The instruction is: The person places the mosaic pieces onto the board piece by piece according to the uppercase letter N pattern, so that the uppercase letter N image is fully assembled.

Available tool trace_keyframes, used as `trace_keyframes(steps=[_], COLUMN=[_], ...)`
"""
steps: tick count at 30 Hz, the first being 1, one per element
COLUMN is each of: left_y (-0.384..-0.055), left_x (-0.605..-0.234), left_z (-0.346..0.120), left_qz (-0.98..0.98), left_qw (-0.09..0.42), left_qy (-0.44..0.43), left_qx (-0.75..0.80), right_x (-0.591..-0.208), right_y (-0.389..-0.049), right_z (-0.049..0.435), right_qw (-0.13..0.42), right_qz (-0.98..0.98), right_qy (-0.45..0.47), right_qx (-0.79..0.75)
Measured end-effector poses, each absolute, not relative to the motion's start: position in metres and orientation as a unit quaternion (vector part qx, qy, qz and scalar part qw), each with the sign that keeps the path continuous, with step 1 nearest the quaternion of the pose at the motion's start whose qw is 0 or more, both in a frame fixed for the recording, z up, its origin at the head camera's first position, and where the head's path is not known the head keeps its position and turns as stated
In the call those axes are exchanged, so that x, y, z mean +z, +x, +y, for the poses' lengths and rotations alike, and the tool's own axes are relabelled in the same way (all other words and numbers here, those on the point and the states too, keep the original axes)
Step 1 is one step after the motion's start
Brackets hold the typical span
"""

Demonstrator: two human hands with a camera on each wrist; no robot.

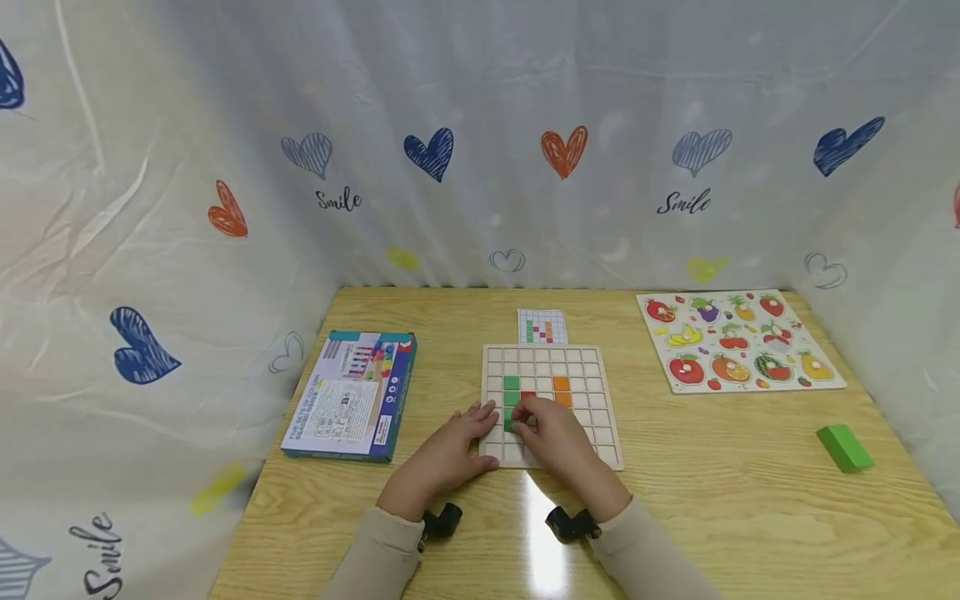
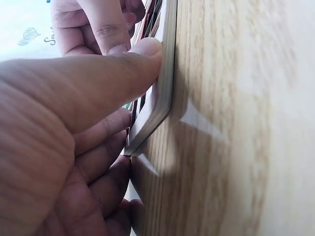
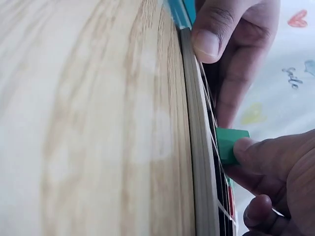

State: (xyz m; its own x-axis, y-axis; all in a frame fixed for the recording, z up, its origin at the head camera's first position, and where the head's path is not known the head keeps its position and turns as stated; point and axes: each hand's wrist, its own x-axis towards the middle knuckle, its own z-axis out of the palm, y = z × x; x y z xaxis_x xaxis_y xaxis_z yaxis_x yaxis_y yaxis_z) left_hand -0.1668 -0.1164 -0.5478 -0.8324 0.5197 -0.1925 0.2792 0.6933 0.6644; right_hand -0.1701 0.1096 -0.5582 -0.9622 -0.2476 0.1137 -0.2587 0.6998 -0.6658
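Note:
A square wooden grid board [image 1: 592,369] lies flat in front of me. My left hand [image 1: 450,450] rests at its left side, fingers fairly straight, and the thumb [image 2: 140,56] touches the near edge. Low over the grid's left part, my right hand [image 1: 558,433] pinches a green square tile [image 3: 230,143] between thumb and finger, at the board's surface. Other green tiles [image 1: 512,383] sit in that left column. A red tile [image 1: 528,395] shows partly behind the right hand. Orange tiles [image 1: 562,383] are stacked in a column further right.
Touching the board's far edge is a small pattern card [image 1: 542,327] with coloured squares. A boxed toy set [image 1: 337,408] lies to the left. At the back right is a fruit puzzle board [image 1: 738,342], and a green block [image 1: 845,448] stands nearer on the right. Curtains surround the table.

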Motion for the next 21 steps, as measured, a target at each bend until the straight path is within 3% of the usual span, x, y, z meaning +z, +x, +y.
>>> trace_keyframes(steps=[14,21], left_y=[-0.1667,-0.1661], left_x=[-0.5460,-0.5446], left_z=[-0.1151,-0.1148], left_qz=[0.903,0.903], left_qw=[0.188,0.187], left_qy=[0.221,0.221], left_qx=[0.318,0.318], right_x=[-0.5535,-0.5555], right_y=[-0.1659,-0.1639], right_z=[0.1121,0.1103], right_qw=[-0.030,-0.011], right_qz=[-0.913,-0.927], right_qy=[0.147,0.142], right_qx=[0.380,0.347])
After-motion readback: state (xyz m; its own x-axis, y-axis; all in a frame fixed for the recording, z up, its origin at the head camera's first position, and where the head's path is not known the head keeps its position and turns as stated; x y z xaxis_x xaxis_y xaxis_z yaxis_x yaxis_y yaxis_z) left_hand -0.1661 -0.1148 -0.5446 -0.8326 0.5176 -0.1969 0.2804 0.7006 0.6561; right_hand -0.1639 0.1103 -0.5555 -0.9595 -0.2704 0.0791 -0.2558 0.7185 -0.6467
